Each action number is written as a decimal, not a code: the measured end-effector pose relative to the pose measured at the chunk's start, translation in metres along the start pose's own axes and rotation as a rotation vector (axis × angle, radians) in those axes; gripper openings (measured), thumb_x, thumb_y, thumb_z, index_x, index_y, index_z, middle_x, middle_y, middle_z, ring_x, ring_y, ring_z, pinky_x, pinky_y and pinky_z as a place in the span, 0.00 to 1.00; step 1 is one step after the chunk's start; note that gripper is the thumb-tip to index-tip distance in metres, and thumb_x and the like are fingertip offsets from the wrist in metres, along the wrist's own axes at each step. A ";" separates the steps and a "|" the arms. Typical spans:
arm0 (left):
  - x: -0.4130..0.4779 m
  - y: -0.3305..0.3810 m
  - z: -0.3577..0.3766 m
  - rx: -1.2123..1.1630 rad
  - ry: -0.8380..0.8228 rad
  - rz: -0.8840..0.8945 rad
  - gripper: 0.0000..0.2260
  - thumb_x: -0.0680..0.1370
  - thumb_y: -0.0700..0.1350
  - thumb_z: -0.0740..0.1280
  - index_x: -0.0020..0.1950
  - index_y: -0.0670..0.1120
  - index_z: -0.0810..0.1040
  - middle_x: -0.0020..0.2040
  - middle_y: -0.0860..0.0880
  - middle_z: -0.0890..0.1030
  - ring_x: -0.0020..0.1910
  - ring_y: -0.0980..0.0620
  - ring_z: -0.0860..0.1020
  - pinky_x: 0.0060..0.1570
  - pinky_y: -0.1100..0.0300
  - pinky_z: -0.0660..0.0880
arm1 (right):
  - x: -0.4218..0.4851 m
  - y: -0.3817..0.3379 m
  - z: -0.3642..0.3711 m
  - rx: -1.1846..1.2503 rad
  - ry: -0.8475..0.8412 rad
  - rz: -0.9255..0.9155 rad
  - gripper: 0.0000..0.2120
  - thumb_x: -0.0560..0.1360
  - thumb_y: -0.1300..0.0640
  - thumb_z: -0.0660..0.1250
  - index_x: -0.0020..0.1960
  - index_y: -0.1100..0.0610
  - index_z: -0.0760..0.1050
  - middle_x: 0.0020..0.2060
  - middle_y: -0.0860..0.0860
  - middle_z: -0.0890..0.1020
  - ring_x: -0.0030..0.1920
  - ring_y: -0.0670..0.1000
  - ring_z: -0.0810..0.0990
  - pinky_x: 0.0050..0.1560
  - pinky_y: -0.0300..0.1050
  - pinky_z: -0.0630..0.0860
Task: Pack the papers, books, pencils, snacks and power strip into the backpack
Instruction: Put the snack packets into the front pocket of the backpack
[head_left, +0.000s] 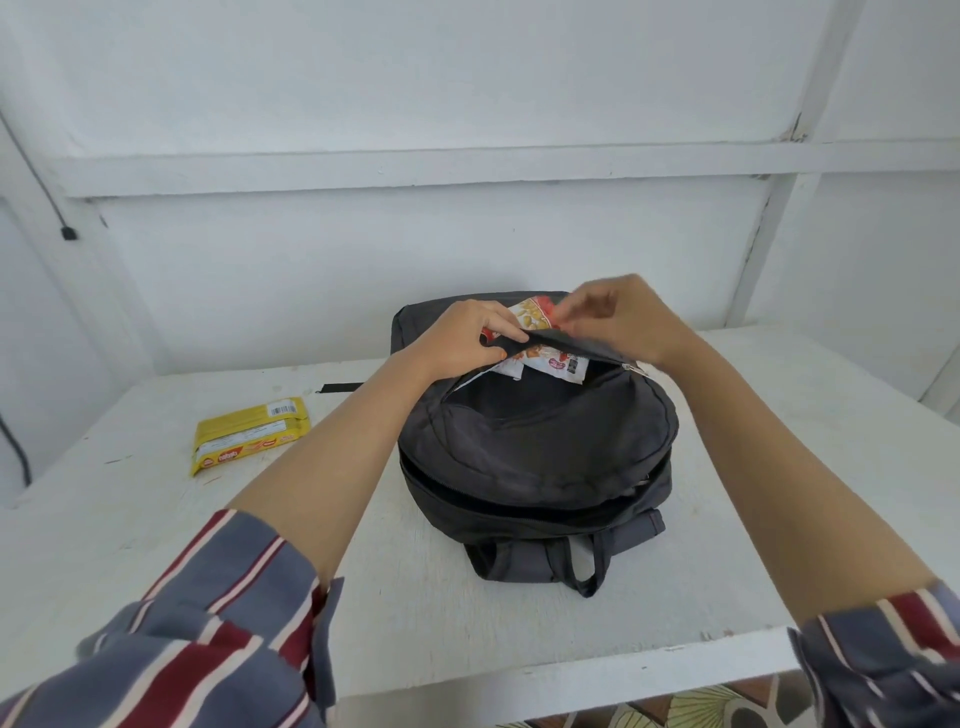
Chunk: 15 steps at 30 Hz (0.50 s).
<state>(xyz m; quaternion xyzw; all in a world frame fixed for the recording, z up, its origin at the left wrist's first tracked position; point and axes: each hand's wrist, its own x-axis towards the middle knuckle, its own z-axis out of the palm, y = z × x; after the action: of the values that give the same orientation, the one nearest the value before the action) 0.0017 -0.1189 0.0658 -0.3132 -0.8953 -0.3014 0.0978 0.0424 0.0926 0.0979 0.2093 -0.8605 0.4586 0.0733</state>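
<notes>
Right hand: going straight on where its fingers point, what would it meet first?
The red-and-white snack packet in the backpack pocket; fingers of the right hand seem to pinch it. Beyond it, the left hand.

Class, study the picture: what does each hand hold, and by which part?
The left hand pinches the backpack by the open edge of its pocket. The right hand pinches the red snack packet by its upper edge.

Right hand (618, 317) pinches snack packet (537, 318) — half in backpack (535, 457).
</notes>
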 end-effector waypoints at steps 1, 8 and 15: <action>0.000 0.001 0.000 -0.001 0.000 -0.005 0.15 0.71 0.33 0.69 0.55 0.44 0.82 0.57 0.48 0.80 0.53 0.55 0.74 0.53 0.63 0.70 | 0.008 0.000 -0.001 -0.009 0.062 -0.021 0.11 0.71 0.70 0.66 0.47 0.57 0.80 0.44 0.50 0.82 0.46 0.43 0.79 0.49 0.28 0.71; -0.002 0.003 0.002 -0.003 -0.021 -0.042 0.15 0.71 0.34 0.70 0.56 0.45 0.82 0.57 0.48 0.80 0.54 0.54 0.75 0.54 0.62 0.72 | 0.048 0.026 0.015 -0.115 -0.204 0.104 0.21 0.73 0.65 0.65 0.62 0.48 0.75 0.71 0.51 0.66 0.71 0.51 0.63 0.65 0.40 0.59; -0.002 0.006 0.003 0.014 -0.045 -0.083 0.15 0.72 0.34 0.69 0.57 0.45 0.81 0.58 0.48 0.80 0.52 0.58 0.73 0.54 0.66 0.70 | 0.057 0.037 0.013 -0.192 -0.335 0.082 0.21 0.74 0.62 0.64 0.62 0.44 0.73 0.73 0.51 0.61 0.72 0.52 0.60 0.69 0.49 0.59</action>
<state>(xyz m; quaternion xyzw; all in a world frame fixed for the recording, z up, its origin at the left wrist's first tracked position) 0.0071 -0.1144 0.0653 -0.2819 -0.9116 -0.2917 0.0672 -0.0244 0.0830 0.0805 0.2394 -0.9084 0.3356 -0.0697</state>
